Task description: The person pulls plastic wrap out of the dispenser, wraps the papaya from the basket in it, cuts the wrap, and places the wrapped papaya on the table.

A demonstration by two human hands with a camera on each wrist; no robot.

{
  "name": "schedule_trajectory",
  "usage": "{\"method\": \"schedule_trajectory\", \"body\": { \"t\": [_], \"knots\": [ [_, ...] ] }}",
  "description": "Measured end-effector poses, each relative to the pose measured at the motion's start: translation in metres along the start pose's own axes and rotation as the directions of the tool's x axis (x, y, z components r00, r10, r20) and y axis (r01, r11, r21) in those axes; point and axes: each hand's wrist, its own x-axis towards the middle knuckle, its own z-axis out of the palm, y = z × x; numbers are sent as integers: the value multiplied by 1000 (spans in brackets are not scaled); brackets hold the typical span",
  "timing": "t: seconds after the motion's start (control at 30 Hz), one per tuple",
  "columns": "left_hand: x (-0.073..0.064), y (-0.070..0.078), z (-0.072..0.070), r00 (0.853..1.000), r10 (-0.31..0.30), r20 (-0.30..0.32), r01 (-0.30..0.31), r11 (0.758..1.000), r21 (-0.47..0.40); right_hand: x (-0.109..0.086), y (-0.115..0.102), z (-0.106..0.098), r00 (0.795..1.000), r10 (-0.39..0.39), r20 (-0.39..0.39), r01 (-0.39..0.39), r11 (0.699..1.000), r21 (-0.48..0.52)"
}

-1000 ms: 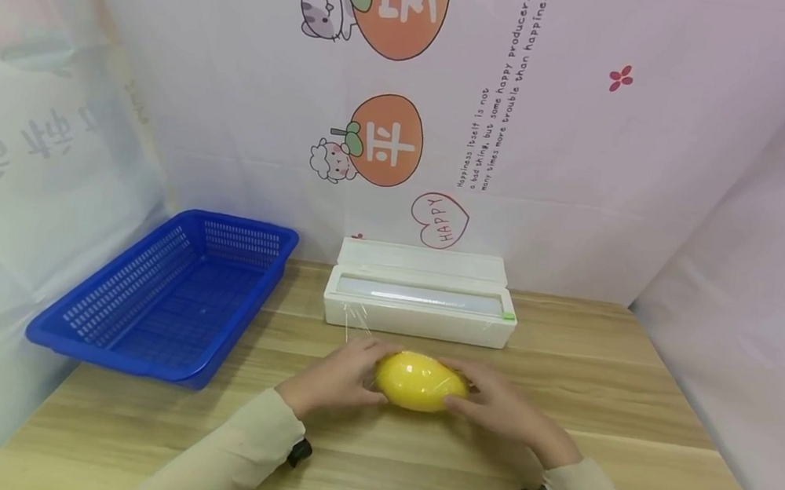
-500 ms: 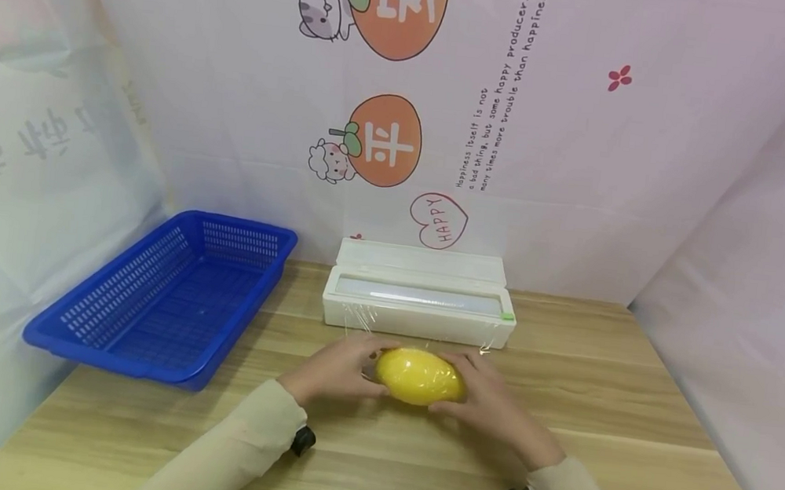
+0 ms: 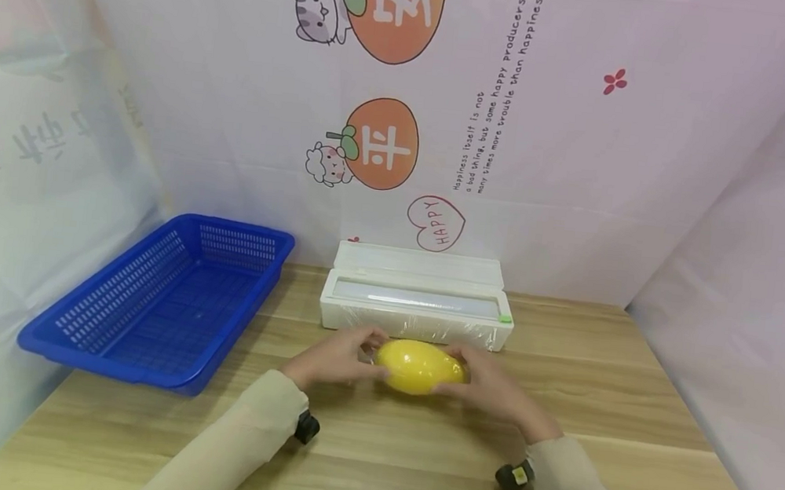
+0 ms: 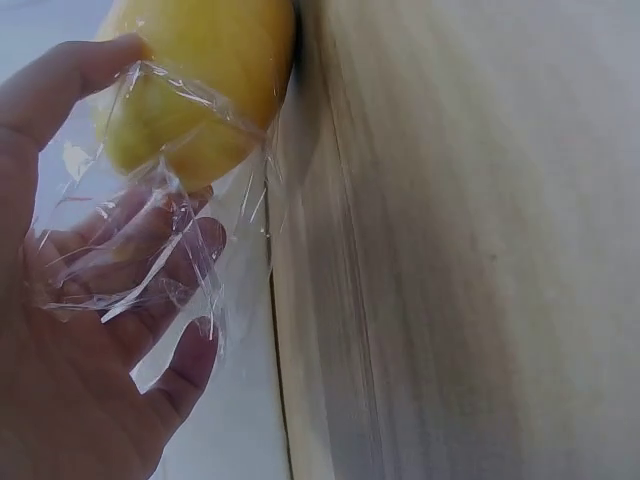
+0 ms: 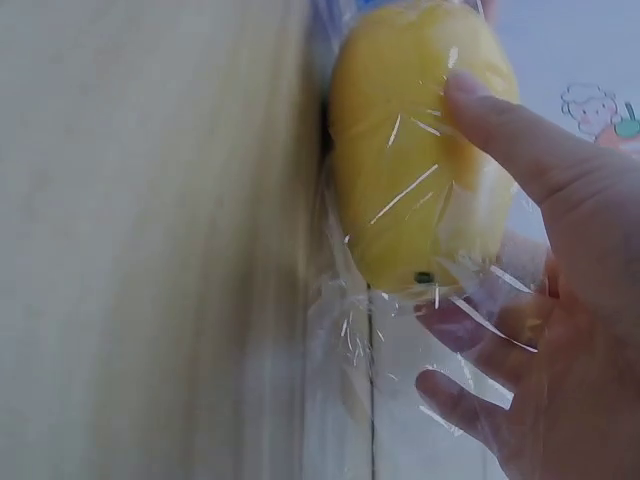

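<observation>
A smooth yellow mango-shaped fruit (image 3: pixel 418 367), covered in clear cling film, is held between both hands close over the table. My left hand (image 3: pixel 341 357) grips its left end, thumb on the near side and fingers at the far side. At the other end, my right hand (image 3: pixel 496 385) holds it the same way. Loose crinkled film (image 4: pixel 160 250) hangs across the left palm and fingers in the left wrist view. More film (image 5: pixel 440 200) lies creased over the fruit under the right thumb, with a small dark spot at the fruit's end.
Behind the hands stands a white cling film box (image 3: pixel 415 325), its lid raised and a roll inside. A blue plastic basket (image 3: pixel 118 370) sits at the left of the wooden table (image 3: pixel 399 466). Printed white cloth (image 3: pixel 549 236) encloses the back and sides.
Both hands have shifted the fruit slightly away from the body, toward the white box. The right hand has also moved a little left. Film strands seen earlier between box and left hand no longer show.
</observation>
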Motion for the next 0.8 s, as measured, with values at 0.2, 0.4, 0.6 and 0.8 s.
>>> {"method": "schedule_trajectory", "body": {
  "t": [0.2, 0.4, 0.6, 0.8],
  "knots": [
    [6, -8, -4, 999, -38, 30, 39, 998, -46, 11, 6, -7, 997, 34, 68, -37, 999, 37],
    [17, -19, -8, 998, -44, 41, 46, 997, -57, 21, 14, -14, 985, 114, 129, -125, 989, 77],
    [23, -21, -11, 996, -71, 46, 72, 997, -26, 27, 20, -16, 982, 141, 129, -157, 981, 118],
    [24, -20, -14, 995, -88, 45, 90, 995, -49, 28, 20, -15, 985, 152, 81, -161, 978, 129]
  ]
}}
